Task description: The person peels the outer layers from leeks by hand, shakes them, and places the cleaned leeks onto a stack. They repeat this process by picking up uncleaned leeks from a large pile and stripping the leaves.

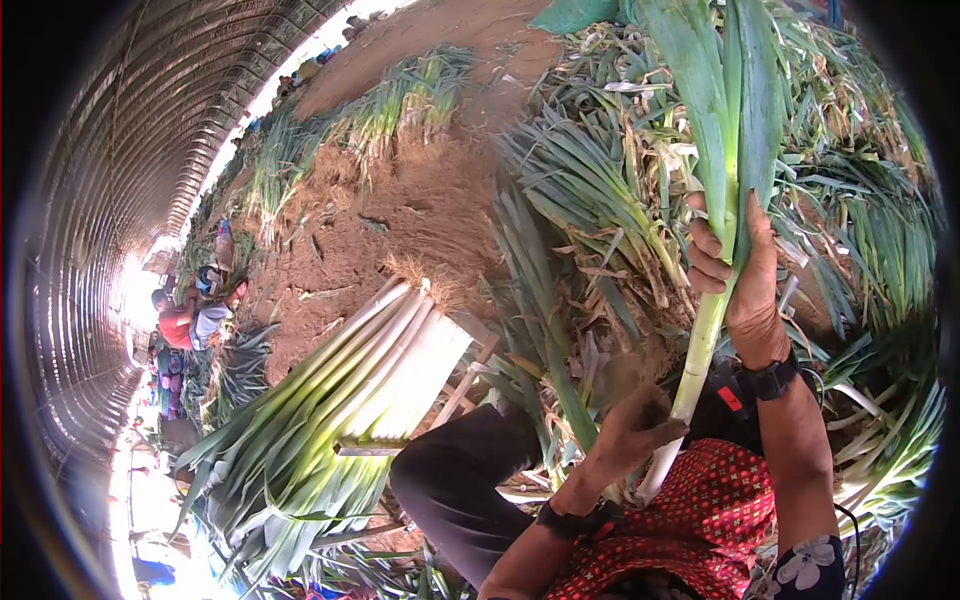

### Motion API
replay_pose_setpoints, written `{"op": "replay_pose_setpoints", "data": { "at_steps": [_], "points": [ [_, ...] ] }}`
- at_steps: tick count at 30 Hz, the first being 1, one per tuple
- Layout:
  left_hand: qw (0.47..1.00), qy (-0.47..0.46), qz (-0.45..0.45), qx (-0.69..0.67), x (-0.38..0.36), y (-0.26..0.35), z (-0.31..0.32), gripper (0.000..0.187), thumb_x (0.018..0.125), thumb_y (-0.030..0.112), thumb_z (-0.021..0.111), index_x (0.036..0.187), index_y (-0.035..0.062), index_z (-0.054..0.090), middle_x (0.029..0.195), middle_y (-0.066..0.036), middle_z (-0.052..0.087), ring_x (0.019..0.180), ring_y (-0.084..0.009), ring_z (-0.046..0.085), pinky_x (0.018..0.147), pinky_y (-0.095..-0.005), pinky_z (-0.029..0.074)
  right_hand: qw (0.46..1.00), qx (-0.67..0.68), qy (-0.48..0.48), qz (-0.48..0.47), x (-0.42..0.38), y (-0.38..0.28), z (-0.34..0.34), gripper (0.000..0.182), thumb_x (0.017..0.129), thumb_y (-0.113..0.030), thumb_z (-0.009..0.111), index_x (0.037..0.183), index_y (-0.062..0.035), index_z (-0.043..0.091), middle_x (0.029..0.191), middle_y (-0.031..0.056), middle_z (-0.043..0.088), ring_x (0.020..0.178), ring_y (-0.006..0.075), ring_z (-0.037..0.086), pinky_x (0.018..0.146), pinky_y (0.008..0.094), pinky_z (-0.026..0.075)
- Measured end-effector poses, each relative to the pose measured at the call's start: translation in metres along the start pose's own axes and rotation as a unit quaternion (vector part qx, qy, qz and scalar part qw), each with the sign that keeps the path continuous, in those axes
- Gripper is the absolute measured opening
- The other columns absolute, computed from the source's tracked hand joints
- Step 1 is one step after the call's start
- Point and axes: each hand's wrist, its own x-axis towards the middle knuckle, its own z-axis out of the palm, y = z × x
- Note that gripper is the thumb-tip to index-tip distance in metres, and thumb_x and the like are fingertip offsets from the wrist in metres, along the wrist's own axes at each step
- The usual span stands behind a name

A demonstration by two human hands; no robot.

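Note:
A long leek (712,320) with broad green leaves and a pale lower stem stands slanted in front of me. My right hand (740,265) is wrapped round its upper stem, just below where the leaves fan out. Lower down, my left hand (635,430) is closed at the white part of the stem, thumb and fingers against it; a slight blur surrounds its fingers. The root end lies close to the red patterned cloth (700,500) over my lap.
To the left, a bundle of leeks (360,380) rests on a wooden frame (465,385), roots pointing up. Heaps of leeks (590,180) and dry leaves cover the ground ahead and right. A seated person (185,320) is farther off, beneath the arched roof (110,200).

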Motion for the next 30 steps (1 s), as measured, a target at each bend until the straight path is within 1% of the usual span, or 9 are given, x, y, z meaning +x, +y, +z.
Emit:
{"op": "replay_pose_setpoints", "data": {
  "at_steps": [4, 8, 11, 16, 22, 24, 26, 28, 30],
  "points": [
    [0.978, 0.107, 0.01, 0.181, -0.008, 0.014, 0.003, 0.016, 0.079, 0.009, 0.077, 0.084, 0.004, 0.062, 0.079, -0.009, 0.061, 0.07, -0.0175, 0.06, 0.061, -0.0332, 0.048, 0.999, -0.027, 0.038, -0.026, 0.004, 0.003, 0.0, 0.063, 0.095, -0.057, 0.047, 0.12, 0.0006, 0.054, 0.068, -0.0041, 0.043, 0.048, 0.0033, 0.035, 0.042, 0.018, 0.032],
    [0.926, 0.15, 0.151, 0.311, -0.016, 0.015, -0.008, 0.016, 0.078, -0.001, 0.073, 0.088, 0.0046, 0.062, 0.081, -0.008, 0.062, 0.074, -0.0186, 0.062, 0.062, -0.0328, 0.049, 0.991, -0.058, 0.117, -0.028, 0.01, -0.004, -0.014, 0.06, 0.086, -0.061, 0.059, 0.108, -0.0057, 0.055, 0.072, -0.0014, 0.05, 0.055, 0.0088, 0.042, 0.05, 0.0232, 0.036],
    [0.969, 0.216, 0.118, -0.037, -0.029, -0.013, -0.025, 0.013, 0.092, -0.001, 0.057, 0.1, 0.008, 0.056, 0.088, -0.003, 0.06, 0.083, -0.0147, 0.06, 0.078, -0.0353, 0.054, 0.981, -0.056, 0.174, -0.062, 0.013, -0.007, -0.021, 0.058, 0.086, -0.06, 0.06, 0.107, -0.006, 0.054, 0.073, -0.0008, 0.05, 0.057, 0.0086, 0.042, 0.051, 0.0237, 0.036],
    [0.852, 0.351, 0.04, -0.387, -0.035, -0.02, -0.056, 0.009, 0.096, 0.015, 0.058, 0.102, 0.0086, 0.059, 0.086, -0.003, 0.063, 0.075, -0.0136, 0.062, 0.069, -0.0325, 0.056, 0.985, -0.006, 0.152, -0.08, 0.015, -0.016, -0.034, 0.053, 0.089, -0.056, 0.058, 0.108, -0.007, 0.052, 0.072, -0.0017, 0.048, 0.058, 0.0081, 0.042, 0.052, 0.0237, 0.036],
    [0.849, 0.403, 0.05, -0.338, -0.04, -0.051, -0.098, 0.013, 0.097, 0.017, 0.058, 0.102, 0.0054, 0.058, 0.092, -0.004, 0.062, 0.078, -0.0126, 0.061, 0.073, -0.0272, 0.052, 0.965, -0.033, 0.194, -0.173, 0.015, -0.022, -0.031, 0.048, 0.092, -0.054, 0.055, 0.108, -0.0088, 0.051, 0.073, -0.001, 0.047, 0.059, 0.0092, 0.041, 0.053, 0.025, 0.036],
    [0.845, 0.521, 0.119, -0.007, -0.03, -0.043, -0.097, 0.023, 0.097, 0.019, 0.058, 0.111, 0.0004, 0.057, 0.107, -0.009, 0.06, 0.091, -0.0128, 0.059, 0.075, -0.0254, 0.051, 0.963, -0.04, 0.205, -0.171, 0.013, -0.025, -0.029, 0.047, 0.092, -0.053, 0.056, 0.107, -0.0088, 0.051, 0.073, -0.0006, 0.047, 0.059, 0.0095, 0.042, 0.053, 0.0252, 0.036],
    [0.874, 0.464, 0.117, 0.082, -0.035, -0.035, -0.097, 0.037, 0.095, 0.02, 0.061, 0.122, -0.0037, 0.052, 0.121, -0.014, 0.054, 0.108, -0.017, 0.055, 0.085, -0.0311, 0.049, 0.961, -0.049, 0.216, -0.168, 0.014, -0.023, -0.025, 0.047, 0.092, -0.053, 0.056, 0.106, -0.0087, 0.052, 0.073, -0.0001, 0.048, 0.059, 0.0099, 0.042, 0.053, 0.0254, 0.037],
    [0.917, 0.244, 0.14, 0.284, -0.025, -0.017, -0.085, 0.048, 0.092, 0.022, 0.064, 0.131, 0.0002, 0.048, 0.126, -0.014, 0.055, 0.113, -0.0252, 0.054, 0.098, -0.0387, 0.041, 0.961, -0.067, 0.222, -0.153, 0.014, -0.018, -0.021, 0.046, 0.091, -0.052, 0.058, 0.104, -0.0089, 0.053, 0.073, 0.0008, 0.049, 0.059, 0.0105, 0.044, 0.053, 0.0263, 0.038],
    [0.861, 0.055, 0.126, 0.489, -0.016, 0.002, -0.06, 0.057, 0.084, 0.018, 0.072, 0.133, 0.0028, 0.048, 0.127, -0.019, 0.054, 0.113, -0.0341, 0.053, 0.101, -0.0426, 0.039, 0.963, -0.066, 0.214, -0.148, 0.017, -0.017, -0.02, 0.046, 0.09, -0.051, 0.061, 0.106, -0.0087, 0.052, 0.074, 0.0019, 0.051, 0.06, 0.011, 0.046, 0.052, 0.0269, 0.039]
  ]
}}
